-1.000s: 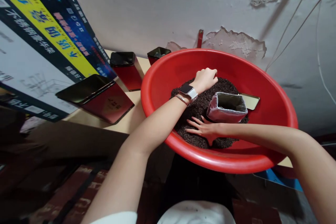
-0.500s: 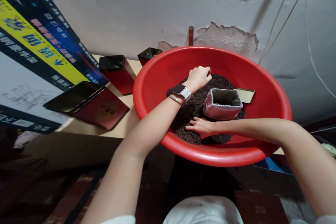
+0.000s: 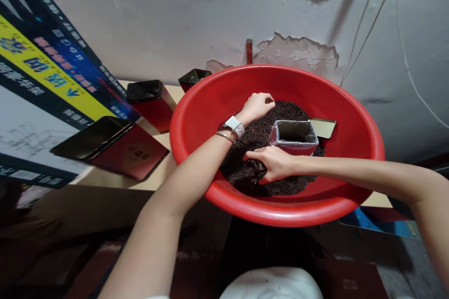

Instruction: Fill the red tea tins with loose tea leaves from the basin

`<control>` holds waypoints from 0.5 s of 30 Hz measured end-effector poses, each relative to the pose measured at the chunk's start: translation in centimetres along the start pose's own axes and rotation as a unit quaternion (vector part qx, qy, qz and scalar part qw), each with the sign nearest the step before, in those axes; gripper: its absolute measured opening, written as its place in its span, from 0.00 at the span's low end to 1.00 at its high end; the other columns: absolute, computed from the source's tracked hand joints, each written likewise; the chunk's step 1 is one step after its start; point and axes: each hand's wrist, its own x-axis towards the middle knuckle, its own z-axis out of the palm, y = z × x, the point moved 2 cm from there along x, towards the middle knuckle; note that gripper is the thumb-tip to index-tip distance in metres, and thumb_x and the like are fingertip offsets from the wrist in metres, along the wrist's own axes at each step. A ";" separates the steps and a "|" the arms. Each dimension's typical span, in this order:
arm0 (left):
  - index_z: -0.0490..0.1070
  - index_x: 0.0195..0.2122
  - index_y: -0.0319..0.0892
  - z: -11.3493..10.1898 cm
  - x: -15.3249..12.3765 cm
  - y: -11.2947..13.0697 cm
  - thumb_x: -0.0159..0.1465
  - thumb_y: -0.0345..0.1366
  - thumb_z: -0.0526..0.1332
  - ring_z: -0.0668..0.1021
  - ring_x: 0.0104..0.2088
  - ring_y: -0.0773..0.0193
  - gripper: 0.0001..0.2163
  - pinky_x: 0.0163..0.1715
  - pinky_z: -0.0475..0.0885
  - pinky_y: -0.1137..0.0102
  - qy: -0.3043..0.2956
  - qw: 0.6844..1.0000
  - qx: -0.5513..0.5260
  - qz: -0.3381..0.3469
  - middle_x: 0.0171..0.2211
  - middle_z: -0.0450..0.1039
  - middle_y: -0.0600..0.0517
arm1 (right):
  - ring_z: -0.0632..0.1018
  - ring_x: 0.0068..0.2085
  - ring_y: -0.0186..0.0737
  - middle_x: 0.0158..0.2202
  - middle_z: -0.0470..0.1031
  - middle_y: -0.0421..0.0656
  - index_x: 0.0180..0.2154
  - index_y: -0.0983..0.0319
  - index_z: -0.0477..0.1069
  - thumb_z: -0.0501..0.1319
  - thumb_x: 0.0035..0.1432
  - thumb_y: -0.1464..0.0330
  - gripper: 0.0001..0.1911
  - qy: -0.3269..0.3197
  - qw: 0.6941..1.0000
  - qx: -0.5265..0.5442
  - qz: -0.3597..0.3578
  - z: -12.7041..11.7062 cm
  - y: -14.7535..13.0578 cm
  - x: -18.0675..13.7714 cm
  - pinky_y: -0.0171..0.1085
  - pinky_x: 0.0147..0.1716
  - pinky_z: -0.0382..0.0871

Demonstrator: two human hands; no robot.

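A wide red plastic basin (image 3: 273, 216) holds a heap of dark loose tea leaves (image 3: 289, 110). My right hand (image 3: 275, 162) is in the near part of the heap, thumb and fingers curled around a clump of leaves. Over the far left of the heap is my left hand (image 3: 255, 106), its fingers bent inward; what they hold, if anything, is hidden. A watch with a pale strap (image 3: 234, 126) is on that wrist. Just behind my right hand, an open rectangular container (image 3: 293, 148) with a clear plastic bag around it stands upright in the leaves.
A flat pale-gold piece (image 3: 324, 128) leans inside the basin, right of the container. Left of the basin, red tins (image 3: 131, 152) with dark open tops lie or stand on a light wooden surface (image 3: 159, 178). A printed board (image 3: 38, 88) is far left; a peeling wall (image 3: 157, 18) rises behind.
My right hand has gone from fingers spread on the leaves to curled around a clump. My left hand has turned and drawn slightly left, fingers bent. The view has shifted slightly.
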 end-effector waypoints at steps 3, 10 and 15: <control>0.77 0.40 0.38 0.4 0.4 -0.4 0.62 0.32 0.58 0.79 0.35 0.65 0.10 0.41 0.72 0.72 -0.029 0.994 -0.100 -0.025 0.37 0.79 0.48 | 0.77 0.42 0.46 0.45 0.76 0.48 0.52 0.64 0.67 0.70 0.43 0.68 0.33 0.076 0.995 0.057 0.015 -2.5 0.6 -1.1 0.39 0.41 0.66; 0.76 0.38 0.36 0.5 -0.3 -0.5 0.61 0.31 0.56 0.79 0.34 0.66 0.09 0.29 0.70 0.77 -0.062 0.979 -0.162 -0.108 0.37 0.79 0.46 | 0.73 0.39 0.40 0.38 0.73 0.40 0.44 0.63 0.69 0.65 0.40 0.68 0.24 0.328 0.920 0.200 0.080 -7.4 5.1 -3.4 0.38 0.42 0.64; 0.74 0.39 0.38 2.1 -0.8 -0.5 0.62 0.35 0.55 0.79 0.34 0.67 0.10 0.26 0.69 0.78 -0.112 0.964 -0.216 -0.110 0.40 0.78 0.46 | 0.71 0.35 0.37 0.34 0.71 0.37 0.37 0.61 0.68 0.66 0.37 0.65 0.21 0.415 0.856 0.275 0.142 -8.3 8.7 -3.7 0.37 0.39 0.65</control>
